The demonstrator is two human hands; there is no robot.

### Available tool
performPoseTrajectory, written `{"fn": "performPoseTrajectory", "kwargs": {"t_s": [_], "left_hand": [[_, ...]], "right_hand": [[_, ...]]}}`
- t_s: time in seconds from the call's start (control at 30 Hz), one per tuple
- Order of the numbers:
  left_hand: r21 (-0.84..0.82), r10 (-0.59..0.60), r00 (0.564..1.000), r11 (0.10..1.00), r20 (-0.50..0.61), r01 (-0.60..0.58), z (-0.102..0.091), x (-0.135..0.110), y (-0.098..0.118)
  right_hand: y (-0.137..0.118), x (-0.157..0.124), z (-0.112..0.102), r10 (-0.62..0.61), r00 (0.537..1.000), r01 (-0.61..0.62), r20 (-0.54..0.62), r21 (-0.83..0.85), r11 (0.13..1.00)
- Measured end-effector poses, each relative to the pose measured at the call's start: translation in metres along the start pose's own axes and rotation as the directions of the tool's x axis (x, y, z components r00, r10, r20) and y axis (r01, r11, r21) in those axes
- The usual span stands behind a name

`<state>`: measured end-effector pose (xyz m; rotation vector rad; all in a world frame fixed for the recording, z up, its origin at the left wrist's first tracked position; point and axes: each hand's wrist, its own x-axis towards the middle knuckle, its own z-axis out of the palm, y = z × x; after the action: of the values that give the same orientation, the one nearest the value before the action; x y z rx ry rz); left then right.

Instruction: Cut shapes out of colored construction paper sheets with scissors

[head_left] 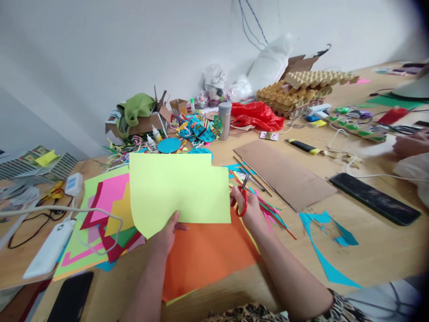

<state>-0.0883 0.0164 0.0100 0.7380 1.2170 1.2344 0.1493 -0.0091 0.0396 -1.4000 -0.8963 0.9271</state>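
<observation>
Just above the near side of the wooden counter (368, 250), your left hand (166, 237) pinches the bottom edge of a pale yellow-green sheet of paper (177, 188). Your thumb is on the near face and your fingers are hidden behind. Gripped there, the sheet stands lifted and faces you, clear of the clutter beneath.

Your right hand (248, 208) is closed through the loops of the red-handled scissors (241, 201). It holds them just beside the sheet's right edge with the blades pointing up and away. Whether the blades touch the paper is not clear.

The sheet is plain and unmarked, with a square step missing from its top right corner. Its lower left corner bends in a soft curve.

Under it lies a flat orange paper sheet (204, 255). A fanned stack of pink, red and green papers (107, 201) sits to your left. A brown cardboard panel (284, 172) and teal paper offcuts (321, 237) lie to your right. Another person's hand (410, 144) rests at the far right.
</observation>
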Motion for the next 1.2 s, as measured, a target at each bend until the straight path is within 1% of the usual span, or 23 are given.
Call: {"fn": "performPoseTrajectory", "kwargs": {"t_s": [0.07,0.13,0.2,0.27,0.37,0.47,0.57,0.67,0.8,1.0,1.2], "left_hand": [[-0.073,0.004,0.997,0.997,-0.071,-0.009,-0.002,0.005,0.000],[-0.146,0.009,0.992,0.989,-0.128,-0.028,-0.004,0.009,0.001],[-0.192,0.006,0.987,0.981,-0.158,-0.037,-0.006,0.012,0.002],[-0.216,0.000,0.982,0.975,-0.187,-0.042,-0.007,0.014,0.002],[-0.251,0.000,0.978,0.966,-0.209,-0.054,-0.006,0.013,0.002],[-0.270,0.017,0.983,0.961,-0.181,-0.066,-0.006,0.012,0.002],[-0.268,0.027,0.990,0.961,-0.138,-0.064,-0.003,0.009,0.002],[-0.246,0.025,0.994,0.968,-0.107,-0.051,0.001,0.005,0.003],[-0.219,0.067,0.992,0.972,-0.107,-0.089,0.007,0.001,0.005],[-0.201,0.016,0.994,0.979,-0.109,-0.038,0.004,0.003,0.003],[-0.218,0.005,0.992,0.975,-0.124,-0.032,-0.001,0.006,0.000]], "right_hand": [[0.000,-0.001,0.000,-0.021,0.998,0.021,0.052,0.003,1.000],[0.003,-0.004,0.002,-0.025,0.990,0.028,0.142,-0.021,0.999],[0.007,-0.007,0.006,0.038,0.965,-0.011,0.258,-0.102,0.995],[0.011,-0.010,0.010,0.127,0.933,-0.064,0.336,-0.192,0.979],[0.015,-0.015,0.017,0.202,0.894,-0.090,0.400,-0.283,0.955],[0.016,-0.018,0.020,0.227,0.866,-0.076,0.445,-0.332,0.940],[0.015,-0.019,0.021,0.243,0.856,-0.084,0.457,-0.340,0.937],[0.015,-0.019,0.021,0.231,0.861,-0.076,0.453,-0.336,0.939],[0.013,-0.019,0.022,0.215,0.868,-0.062,0.448,-0.331,0.942],[0.013,-0.020,0.023,0.254,0.868,-0.126,0.426,-0.304,0.944],[0.014,-0.020,0.023,0.247,0.876,-0.123,0.415,-0.304,0.945]]}}
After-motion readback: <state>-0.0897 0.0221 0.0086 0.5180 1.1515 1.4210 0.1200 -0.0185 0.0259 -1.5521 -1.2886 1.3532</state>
